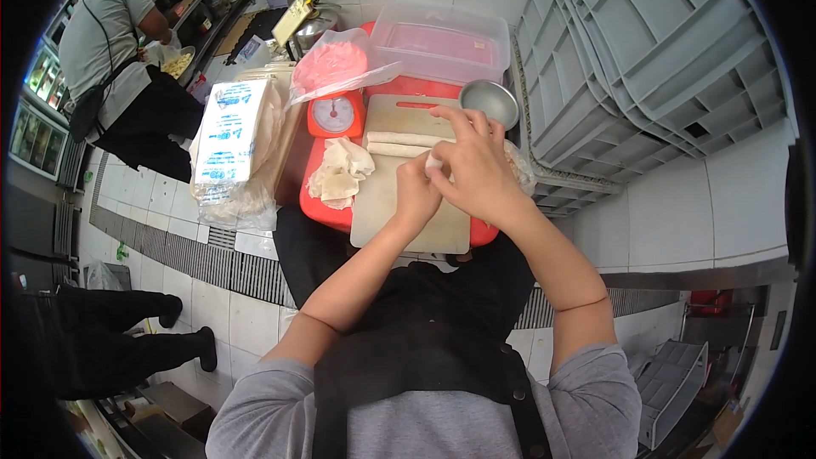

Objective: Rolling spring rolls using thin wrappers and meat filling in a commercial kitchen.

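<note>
Over the pale cutting board [382,221], my left hand [416,195] and my right hand [480,161] meet. Both are closed, pinching a small white roll [434,161] between their fingertips; most of it is hidden by the fingers. Just beyond my hands, long thin pale rolls [393,144] lie side by side across the board, their right ends behind my right hand. To the left of the board sits a loose pile of thin pale wrapper sheets [340,174]. A metal bowl [489,103] stands past my right hand.
A red dial scale [334,115] carries a pink plastic-lined bowl [336,64]. Behind is a clear plastic tub [442,42]. White packages [228,132] are stacked at left, grey crates [595,76] at right. A co-worker [119,59] stands far left; another person's legs [136,340] show lower left.
</note>
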Motion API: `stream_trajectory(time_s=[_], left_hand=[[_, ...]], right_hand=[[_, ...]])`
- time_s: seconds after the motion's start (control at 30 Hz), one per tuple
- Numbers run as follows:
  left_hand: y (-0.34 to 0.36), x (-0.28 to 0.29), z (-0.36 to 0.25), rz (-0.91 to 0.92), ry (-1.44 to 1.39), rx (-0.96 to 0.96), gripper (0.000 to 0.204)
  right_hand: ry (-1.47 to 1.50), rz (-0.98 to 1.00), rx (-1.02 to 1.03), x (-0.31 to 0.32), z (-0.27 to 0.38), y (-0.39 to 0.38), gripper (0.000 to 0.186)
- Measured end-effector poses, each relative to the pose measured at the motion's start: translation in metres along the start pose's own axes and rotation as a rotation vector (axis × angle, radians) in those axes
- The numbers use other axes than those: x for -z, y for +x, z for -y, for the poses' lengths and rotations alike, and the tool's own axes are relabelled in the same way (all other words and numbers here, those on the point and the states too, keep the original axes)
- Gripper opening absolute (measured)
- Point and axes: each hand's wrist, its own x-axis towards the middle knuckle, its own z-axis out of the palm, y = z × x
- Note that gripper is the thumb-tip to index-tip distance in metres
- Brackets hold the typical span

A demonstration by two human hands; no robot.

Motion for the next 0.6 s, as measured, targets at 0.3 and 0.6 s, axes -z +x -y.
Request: stream_trajectory(time_s=[0.3,0.6], left_hand=[[-0.008,0.005,-0.019,0.096,0.029,0.01,0.012],[-0.009,0.015,-0.008,0.017,-0.032,-0.042,0.011]], right_hand=[[0.029,-0.07,-0.01,0.002,0.01,-0.018,0.009],[0.153,-0.195,-0.026,0.01,0.02,-0.032,0.012]])
